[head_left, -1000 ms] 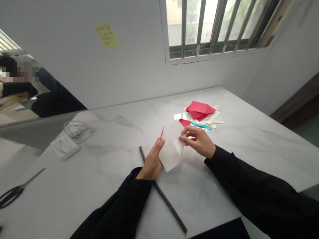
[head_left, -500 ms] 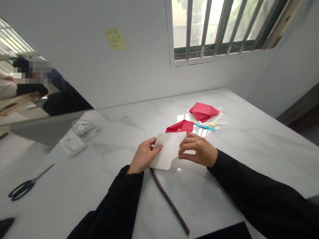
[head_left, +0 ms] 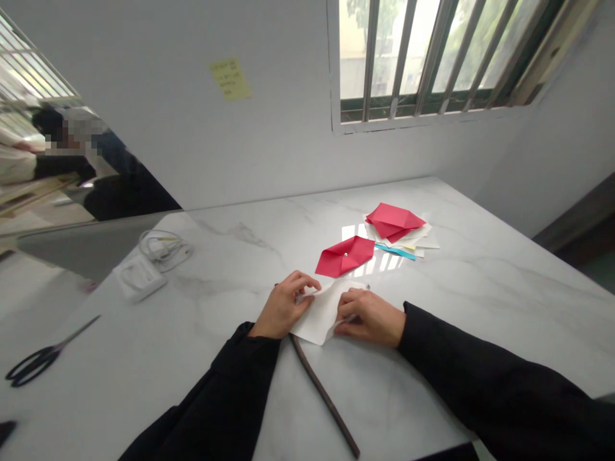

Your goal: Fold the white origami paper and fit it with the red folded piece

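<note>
A cream sheet of paper lies between my hands, low over the marble-patterned table. My left hand pinches its left edge between thumb and fingers. At the right edge, my right hand grips the paper, which curls up around the fingers. From under the sheet a thin dark brown stick runs toward the table's front. Just beyond the paper sits a folded red paper piece with a small shiny dot at its middle. Another tiny shiny bit shows beside my right hand's knuckles.
Red and white papers are stacked at the back right, with a blue strip beneath. Black-handled scissors lie at left, below a white box and a coiled cable. Behind the table rises a wall with a barred window.
Both hands have come down and nearer with the cream paper, uncovering the red folded piece. The sheet's right side now bends up under my right fingers.
</note>
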A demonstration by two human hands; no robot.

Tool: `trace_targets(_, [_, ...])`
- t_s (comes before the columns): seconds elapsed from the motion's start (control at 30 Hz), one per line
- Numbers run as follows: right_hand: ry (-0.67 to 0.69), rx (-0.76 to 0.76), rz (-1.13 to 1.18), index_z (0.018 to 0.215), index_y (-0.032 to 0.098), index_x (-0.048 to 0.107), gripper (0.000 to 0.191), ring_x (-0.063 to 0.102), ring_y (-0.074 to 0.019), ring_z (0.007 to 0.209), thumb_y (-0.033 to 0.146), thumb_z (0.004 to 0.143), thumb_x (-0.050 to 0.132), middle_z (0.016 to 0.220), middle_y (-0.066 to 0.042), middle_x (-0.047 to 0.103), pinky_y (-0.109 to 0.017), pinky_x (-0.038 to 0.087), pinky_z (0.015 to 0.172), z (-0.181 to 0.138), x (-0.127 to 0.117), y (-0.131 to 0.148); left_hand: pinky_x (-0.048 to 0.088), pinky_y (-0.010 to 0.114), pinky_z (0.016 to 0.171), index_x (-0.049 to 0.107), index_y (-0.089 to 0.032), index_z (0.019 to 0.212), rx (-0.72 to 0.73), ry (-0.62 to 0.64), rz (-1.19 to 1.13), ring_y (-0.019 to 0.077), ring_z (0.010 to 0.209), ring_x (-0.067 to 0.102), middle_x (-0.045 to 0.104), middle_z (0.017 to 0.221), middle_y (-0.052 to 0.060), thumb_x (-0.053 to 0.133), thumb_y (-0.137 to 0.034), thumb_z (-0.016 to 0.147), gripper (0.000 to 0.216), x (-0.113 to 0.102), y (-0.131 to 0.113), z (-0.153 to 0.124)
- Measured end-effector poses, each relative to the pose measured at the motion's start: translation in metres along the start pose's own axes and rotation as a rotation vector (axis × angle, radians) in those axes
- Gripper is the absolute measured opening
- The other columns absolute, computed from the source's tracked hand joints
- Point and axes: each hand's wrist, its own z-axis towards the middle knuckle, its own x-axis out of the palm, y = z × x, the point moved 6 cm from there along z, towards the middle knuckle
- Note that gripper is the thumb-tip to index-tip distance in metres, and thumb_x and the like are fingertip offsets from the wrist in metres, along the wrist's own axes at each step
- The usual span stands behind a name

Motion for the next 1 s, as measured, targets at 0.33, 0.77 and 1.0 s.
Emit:
trace_targets(0.33, [-0.006, 0.118, -0.046, 0.074, 0.018, 0.071, 0.023, 0.058, -0.0206, 0.09, 0.035, 0.087, 0.078, 0.091, -0.005, 0.07, -0.035, 0.045, 0.085, 0.001, -0.002, -0.011, 0.049, 0.03, 0.08, 0.073, -0.023, 0.099, 0.037, 0.022, 0.007, 0.0183, 0.09, 0.062, 0.066, 0.102, 0.003, 0.059, -0.009, 0.084, 0.025, 0.013, -0.005, -0.001])
trace_targets(0.77, [-0.086, 0.198, -0.045, 0.078, 0.019, 0.068, 0.014, 0.056, -0.0194, 0.084, 0.025, 0.09, 0.073, 0.082, -0.003, 0.065, -0.032, 0.044, 0.077, 0.002, -0.005, -0.017, 0.048, 0.035, 0.092, 0.071, -0.024, 0.104, 0.097, 0.112, 0.022, 0.0214, 0.101, 0.061, 0.066, 0.108, 0.005, 0.058, -0.007, 0.083, 0.029, 0.013, -0.011, -0.003])
trace_targets(1.0, [-0.229, 0.376, 0.102, 0.088, 0.02, 0.067, 0.02, 0.059, -0.0157, 0.076, 0.012, 0.077, 0.082, 0.081, 0.001, 0.065, -0.029, 0.047, 0.072, -0.004, -0.005, -0.03, 0.047, 0.038, 0.096, 0.071, -0.025, 0.101, 0.139, 0.154, 0.073, 0.0222, 0.104, 0.06, 0.064, 0.11, 0.004, 0.062, -0.012, 0.085, 0.022, 0.01, -0.018, -0.006])
